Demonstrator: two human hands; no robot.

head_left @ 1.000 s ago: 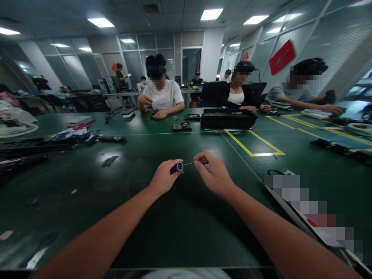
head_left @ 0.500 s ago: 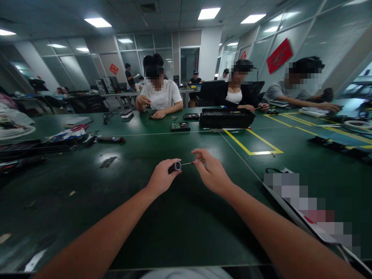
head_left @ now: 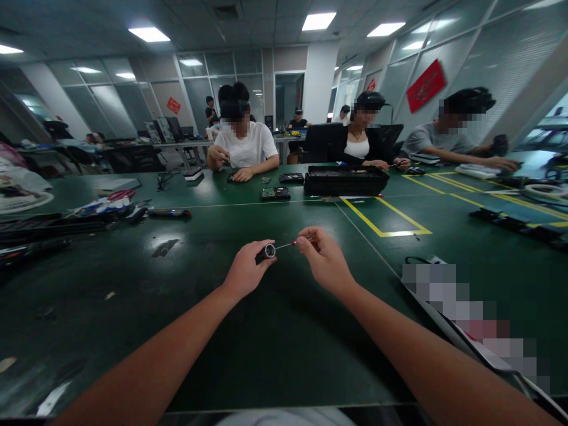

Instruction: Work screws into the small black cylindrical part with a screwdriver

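Two grips, apart, above a green tabletop [head_left: 266,355]: on a dark cylinder [head_left: 268,251] with the left hand [head_left: 246,269], on a thin metal-shafted tool [head_left: 284,245] with the right hand [head_left: 326,260], shaft toward the cylinder, contact unclear. Beyond, yellow tape [head_left: 361,218], seated co-workers [head_left: 247,142], glass partitions [head_left: 247,64], ceiling lights [head_left: 319,21].

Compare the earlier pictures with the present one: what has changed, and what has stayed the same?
The right hand's raised fingers have curled in around the thin-shafted tool, whose shaft slants slightly more. In the background, the standing person has moved rightward in view. Nothing was visibly let go: the left hand still holds the dark cylinder. The black box stayed put.
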